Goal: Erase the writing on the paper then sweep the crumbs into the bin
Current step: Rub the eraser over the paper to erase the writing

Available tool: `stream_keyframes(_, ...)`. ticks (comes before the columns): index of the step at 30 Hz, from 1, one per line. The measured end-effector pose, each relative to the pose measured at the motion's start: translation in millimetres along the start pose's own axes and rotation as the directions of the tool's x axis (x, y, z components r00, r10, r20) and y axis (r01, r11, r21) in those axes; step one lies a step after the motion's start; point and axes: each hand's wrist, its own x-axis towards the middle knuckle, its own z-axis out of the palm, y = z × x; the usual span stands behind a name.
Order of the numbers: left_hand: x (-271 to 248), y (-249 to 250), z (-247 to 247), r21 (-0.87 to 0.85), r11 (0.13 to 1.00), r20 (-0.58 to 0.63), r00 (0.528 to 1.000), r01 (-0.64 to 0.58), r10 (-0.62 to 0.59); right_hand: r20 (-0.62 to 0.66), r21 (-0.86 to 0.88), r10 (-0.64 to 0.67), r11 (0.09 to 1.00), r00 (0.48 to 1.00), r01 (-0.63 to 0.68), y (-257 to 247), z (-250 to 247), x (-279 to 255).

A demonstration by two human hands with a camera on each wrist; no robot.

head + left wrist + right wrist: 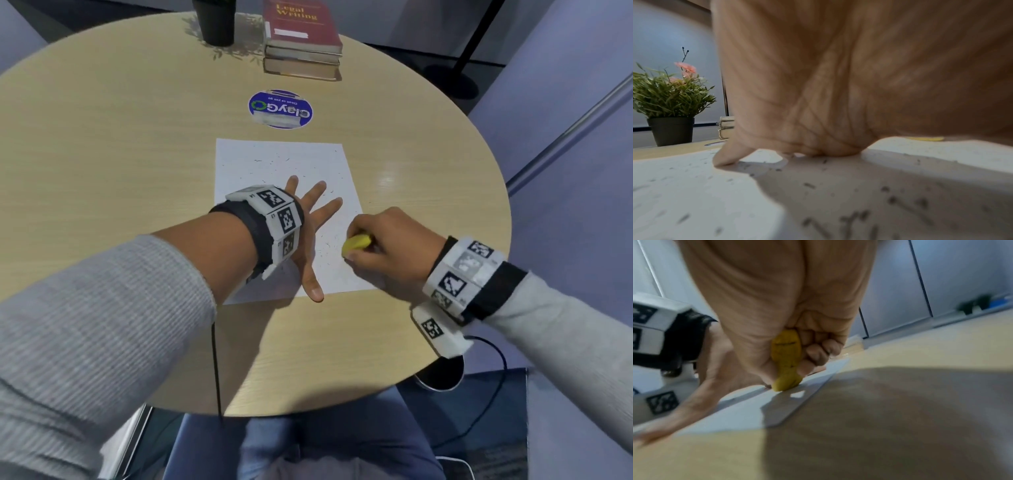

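Observation:
A white sheet of paper (281,164) lies on the round wooden table (137,144), speckled with dark eraser crumbs (274,159). My left hand (308,219) lies flat on the sheet with fingers spread, pressing it down. My right hand (380,246) grips a yellow eraser (356,244) near the paper's right edge. In the right wrist view the eraser (786,363) stands with its tip on the paper (740,415), held between thumb and curled fingers. The left wrist view shows my palm (838,97) over the crumb-strewn paper (694,194). A round bin (442,375) sits below the table's near right edge.
A stack of books (301,41) and a black plant pot (217,20) stand at the table's far side. A round blue sticker (281,109) lies beyond the paper. A black cable (216,370) runs down the table's near side. My knees are under the table.

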Motion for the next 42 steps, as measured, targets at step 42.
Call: stream_keyframes(42, -4.1, 6.1, -11.1, 0.052, 0.998, 0.08, 0.996, 0.042, -0.046, 0.081, 0.037, 0.015, 0.999, 0.997, -0.018, 0.0, -3.2, -4.6)
